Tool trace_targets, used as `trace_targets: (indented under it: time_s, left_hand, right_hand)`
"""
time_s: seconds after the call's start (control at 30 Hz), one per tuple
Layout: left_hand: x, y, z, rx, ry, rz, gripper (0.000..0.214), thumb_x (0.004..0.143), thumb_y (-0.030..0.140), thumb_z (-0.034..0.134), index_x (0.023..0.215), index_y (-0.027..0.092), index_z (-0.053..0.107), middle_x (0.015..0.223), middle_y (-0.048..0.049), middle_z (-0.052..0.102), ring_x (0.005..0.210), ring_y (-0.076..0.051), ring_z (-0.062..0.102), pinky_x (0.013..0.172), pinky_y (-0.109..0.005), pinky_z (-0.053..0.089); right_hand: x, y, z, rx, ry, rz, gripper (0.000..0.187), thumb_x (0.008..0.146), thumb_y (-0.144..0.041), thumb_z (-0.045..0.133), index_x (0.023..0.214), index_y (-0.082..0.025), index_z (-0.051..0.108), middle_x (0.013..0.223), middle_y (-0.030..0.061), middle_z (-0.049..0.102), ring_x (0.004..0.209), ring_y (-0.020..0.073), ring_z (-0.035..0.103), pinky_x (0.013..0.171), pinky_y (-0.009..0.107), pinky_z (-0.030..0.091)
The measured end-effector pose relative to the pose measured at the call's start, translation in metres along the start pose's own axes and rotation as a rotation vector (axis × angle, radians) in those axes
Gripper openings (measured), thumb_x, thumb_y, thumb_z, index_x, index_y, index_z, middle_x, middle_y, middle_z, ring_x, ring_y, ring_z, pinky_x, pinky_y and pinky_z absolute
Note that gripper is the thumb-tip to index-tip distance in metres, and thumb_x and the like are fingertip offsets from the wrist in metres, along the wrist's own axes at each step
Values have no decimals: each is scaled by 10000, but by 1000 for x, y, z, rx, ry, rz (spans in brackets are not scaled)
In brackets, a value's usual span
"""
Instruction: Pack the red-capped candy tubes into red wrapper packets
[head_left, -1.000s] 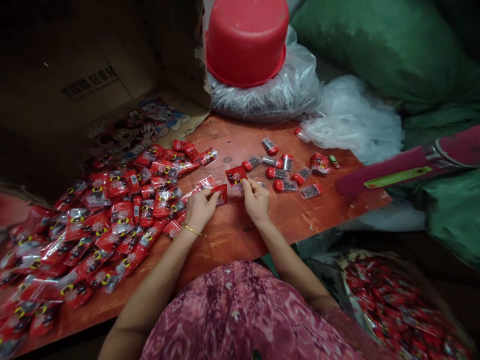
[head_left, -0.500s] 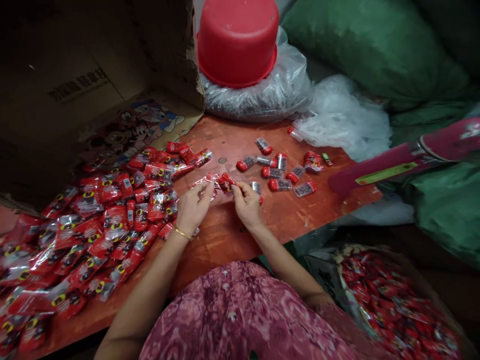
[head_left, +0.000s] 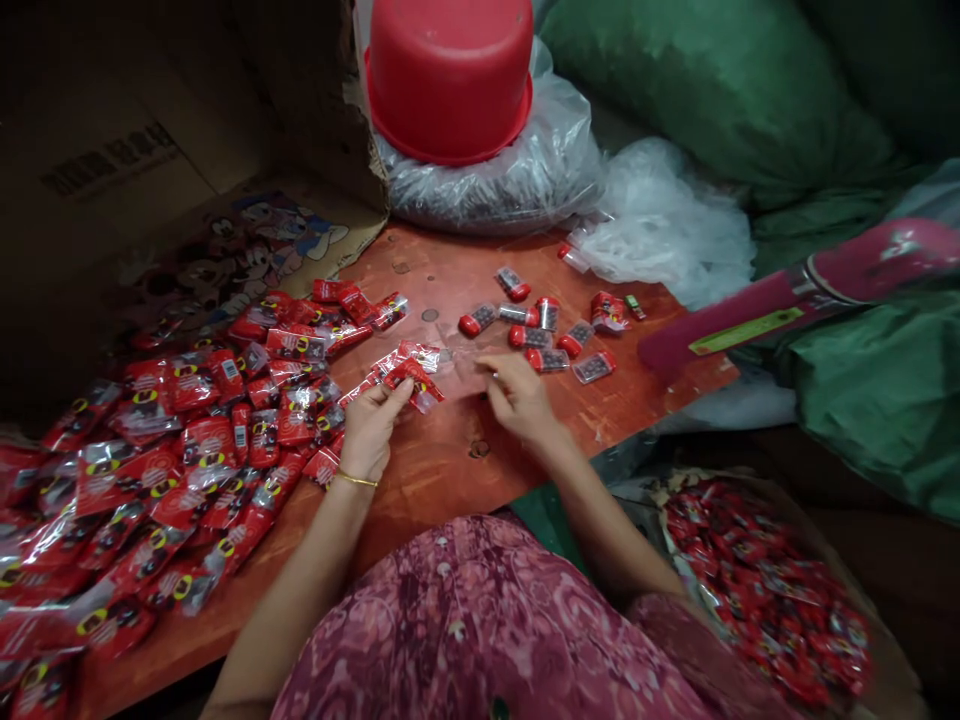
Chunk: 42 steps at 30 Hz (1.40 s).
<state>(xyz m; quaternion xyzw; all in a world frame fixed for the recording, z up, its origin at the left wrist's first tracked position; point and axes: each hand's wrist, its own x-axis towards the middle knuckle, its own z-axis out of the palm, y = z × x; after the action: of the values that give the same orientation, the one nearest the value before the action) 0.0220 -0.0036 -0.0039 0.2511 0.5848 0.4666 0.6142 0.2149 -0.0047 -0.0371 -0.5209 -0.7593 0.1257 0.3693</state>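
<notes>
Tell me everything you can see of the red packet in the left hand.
The red packet is small and flat, with dark print and a clear patch at its near right corner; it looks like glossy plastic film. The left hand pinches it, thumb on top, at a slant over the orange-red table. The right hand is apart from it. Whether anything is inside cannot be told.

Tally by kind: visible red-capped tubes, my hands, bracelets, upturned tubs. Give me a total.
Red-capped tubes: 9, not counting any hidden by the right hand
Hands, the right and the left hand: 2
Bracelet: 1
Upturned red tub: 1
Total: 13
</notes>
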Motion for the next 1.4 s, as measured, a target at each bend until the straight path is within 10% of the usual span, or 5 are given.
trace_targets:
  time_s: [0.27,0.57,0.73,0.97,1.4]
  left_hand:
    - [-5,2,5,-61,-49,-119,476,327,472,832,588,127,634,583,-5,637,526,-93,546,515,-204,410]
    - [-3,1,-5,-64,-42,-170,476,343,457,834,636,140,632,598,14,637,524,-77,558,495,-178,425]
    - [-3,-3,-4,-67,-73,-196,438,410,437,825,668,144,627,612,12,641,530,-83,567,514,-192,449]
    - [-5,-2,-4,-98,-121,-226,432,435,447,818,679,144,630,623,0,649,544,-90,579,509,-190,437]
    - [-14,-3,2,-93,-118,-158,388,422,419,828,612,134,646,603,-3,648,545,-95,546,548,-221,432]
  right_hand:
    - [8,49,-41,-444,-518,-206,365,877,-173,376,1181,-226,571,1306,59,526,1208,274,396,923,439,303]
    - [-3,35,-36,-371,-480,-196,518,745,-214,523,1258,-157,482,1365,116,454,1223,276,389,981,443,241]
    - [1,43,-30,-336,-483,-207,290,862,-241,449,1116,-194,580,1197,89,602,1088,241,506,960,444,262]
    - [-21,16,-22,192,-271,131,285,884,-347,411,1013,-175,598,856,67,663,726,171,580,689,318,452]
    - [-23,-35,-15,775,-345,519,193,727,-328,556,745,-155,639,562,-20,564,438,73,441,406,189,330]
